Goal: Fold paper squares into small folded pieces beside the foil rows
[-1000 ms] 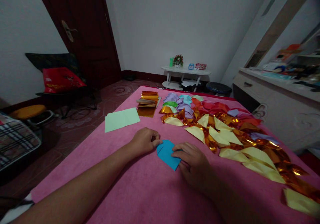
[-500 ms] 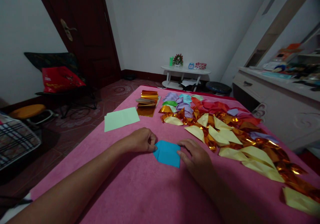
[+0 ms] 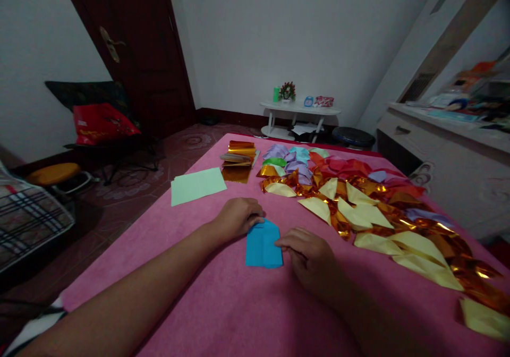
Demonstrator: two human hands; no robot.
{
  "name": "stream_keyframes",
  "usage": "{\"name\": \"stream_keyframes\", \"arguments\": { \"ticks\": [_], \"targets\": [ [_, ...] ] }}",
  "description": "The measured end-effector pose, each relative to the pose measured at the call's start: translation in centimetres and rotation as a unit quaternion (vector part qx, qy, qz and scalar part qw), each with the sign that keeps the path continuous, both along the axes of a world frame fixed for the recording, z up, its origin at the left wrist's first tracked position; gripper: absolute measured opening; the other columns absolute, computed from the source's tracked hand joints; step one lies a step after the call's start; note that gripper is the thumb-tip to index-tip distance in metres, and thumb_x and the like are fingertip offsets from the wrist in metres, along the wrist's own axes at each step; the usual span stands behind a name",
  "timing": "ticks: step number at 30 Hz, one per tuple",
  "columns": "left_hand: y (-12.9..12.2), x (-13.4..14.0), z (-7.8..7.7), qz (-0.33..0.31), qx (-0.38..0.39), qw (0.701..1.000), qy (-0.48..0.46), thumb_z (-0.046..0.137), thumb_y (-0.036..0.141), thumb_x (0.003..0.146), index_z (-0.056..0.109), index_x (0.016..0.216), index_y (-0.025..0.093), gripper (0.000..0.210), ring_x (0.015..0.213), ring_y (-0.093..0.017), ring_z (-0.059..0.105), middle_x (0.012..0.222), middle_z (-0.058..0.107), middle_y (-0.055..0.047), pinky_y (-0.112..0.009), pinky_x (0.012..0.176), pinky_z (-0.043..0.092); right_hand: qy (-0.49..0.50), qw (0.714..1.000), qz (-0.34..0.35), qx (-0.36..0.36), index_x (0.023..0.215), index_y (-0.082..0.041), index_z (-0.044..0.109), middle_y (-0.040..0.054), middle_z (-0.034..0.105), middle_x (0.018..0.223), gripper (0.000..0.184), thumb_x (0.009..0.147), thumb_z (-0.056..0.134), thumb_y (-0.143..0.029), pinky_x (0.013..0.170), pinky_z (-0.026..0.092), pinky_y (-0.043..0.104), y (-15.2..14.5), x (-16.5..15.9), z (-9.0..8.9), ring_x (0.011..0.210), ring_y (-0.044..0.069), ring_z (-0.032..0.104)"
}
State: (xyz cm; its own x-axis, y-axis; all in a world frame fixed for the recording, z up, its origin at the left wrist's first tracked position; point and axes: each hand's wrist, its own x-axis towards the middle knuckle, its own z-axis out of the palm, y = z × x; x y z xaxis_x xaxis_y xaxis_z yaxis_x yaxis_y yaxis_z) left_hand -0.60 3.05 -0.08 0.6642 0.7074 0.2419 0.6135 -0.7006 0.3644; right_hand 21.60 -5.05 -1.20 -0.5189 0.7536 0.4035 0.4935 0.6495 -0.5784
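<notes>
Pinches the far left corner of the blue paper [image 3: 263,251] with the left hand [image 3: 241,218], thumb and bent fingers together on it. Meets the right edge with the right hand [image 3: 308,248], forefinger reaching just over it; cannot tell from this view about any pinch there, with the thumb mostly hidden. Seems to anchor the paper at the corner with one hand, to stop it sliding, and to steady or press the side with the other. Rests both hands low, probably for firm support.

Lies flat on the pink cloth [image 3: 223,293], between the two hands. Looks squared at the near end and slanted at the far corners, rather like a little house. Shows a straight crease down the middle and a slight step in the near edge, perhaps from overlapping layers.

Has pale green sheets [image 3: 199,185] stacked flat past the left hand, with gold sheets [image 3: 237,174] just beside them. Has yellow folded papers [image 3: 358,214] strewn among shiny gold pieces [image 3: 340,225] to the right, likely to leave working room in front. Has purple pieces [image 3: 299,172] and red pieces [image 3: 345,167] farther off.
</notes>
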Motion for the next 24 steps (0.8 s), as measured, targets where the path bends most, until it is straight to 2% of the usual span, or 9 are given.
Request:
{"name": "stream_keyframes", "arguments": {
  "ticks": [3,7,12,14,17,21,24],
  "targets": [
    [0.3,0.5,-0.2,-0.045,0.012,0.999,-0.009,0.053,0.03,0.088,0.068,0.089,0.017,0.02,0.082,-0.017,0.062,0.087,0.068,-0.006,-0.024,0.07,0.041,-0.01,1.0,-0.001,0.012,0.101,-0.02,0.064,0.0061,0.06,0.089,0.027,0.082,0.05,-0.007,0.071,0.044,0.031,-0.1,-0.2,0.0,0.083,0.019,0.055],
    [0.4,1.3,-0.3,-0.087,0.02,0.996,-0.006,0.053,0.029,0.089,0.068,0.089,0.017,0.019,0.081,-0.016,0.061,0.086,0.067,-0.005,-0.024,0.07,0.042,-0.048,0.996,0.018,0.068,0.101,-0.024,0.066,0.0072,0.057,0.102,0.021,0.084,0.056,-0.016,0.074,0.043,0.033,0.1,-0.5,0.2,0.09,0.02,0.053],
    [-0.3,1.8,0.2,-0.068,0.018,0.996,-0.052,0.056,0.027,0.087,0.068,0.097,0.018,0.018,0.09,-0.018,0.06,0.094,0.067,-0.006,-0.027,0.077,0.045,-0.082,0.989,0.076,0.096,0.094,-0.023,0.065,0.0055,0.063,0.096,0.014,0.089,0.052,-0.021,0.07,0.041,0.031,0.0,-0.8,0.4,0.083,0.018,0.053],
    [-1.1,1.6,0.7,-0.052,0.017,0.994,-0.099,0.056,0.026,0.086,0.067,0.102,0.019,0.02,0.095,-0.019,0.058,0.097,0.066,-0.007,-0.029,0.082,0.045,-0.083,0.99,0.074,0.087,0.093,-0.022,0.065,0.0054,0.064,0.095,0.014,0.09,0.051,-0.022,0.069,0.04,0.031,-0.1,-0.8,0.4,0.082,0.018,0.053],
    [-3.1,0.8,1.5,-0.062,-0.008,0.988,-0.144,0.053,0.021,0.088,0.067,0.098,0.017,0.018,0.088,-0.017,0.059,0.093,0.067,-0.006,-0.03,0.081,0.045,-0.083,0.992,0.067,0.064,0.093,-0.021,0.065,0.0049,0.063,0.098,0.014,0.09,0.052,-0.022,0.072,0.039,0.031,-0.3,-0.9,0.7,0.083,0.018,0.052],
    [-6.4,-1.2,1.4,-0.106,-0.033,0.99,-0.084,0.051,0.024,0.088,0.067,0.086,0.017,0.018,0.079,-0.016,0.059,0.081,0.066,-0.003,-0.032,0.08,0.043,-0.094,0.994,0.047,0.028,0.092,-0.022,0.066,0.0036,0.062,0.1,0.009,0.086,0.06,-0.023,0.074,0.038,0.032,-0.6,-1.1,1.0,0.087,0.019,0.051],
    [-8.3,-2.7,0.6,-0.126,-0.009,0.991,-0.045,0.052,0.03,0.089,0.066,0.097,0.018,0.02,0.092,-0.019,0.058,0.099,0.066,-0.006,-0.037,0.085,0.042,-0.08,0.996,0.038,0.009,0.085,-0.021,0.066,0.0027,0.061,0.095,0.006,0.085,0.06,-0.022,0.072,0.036,0.031,-0.7,-1.5,1.0,0.085,0.018,0.051]
  ]
}}
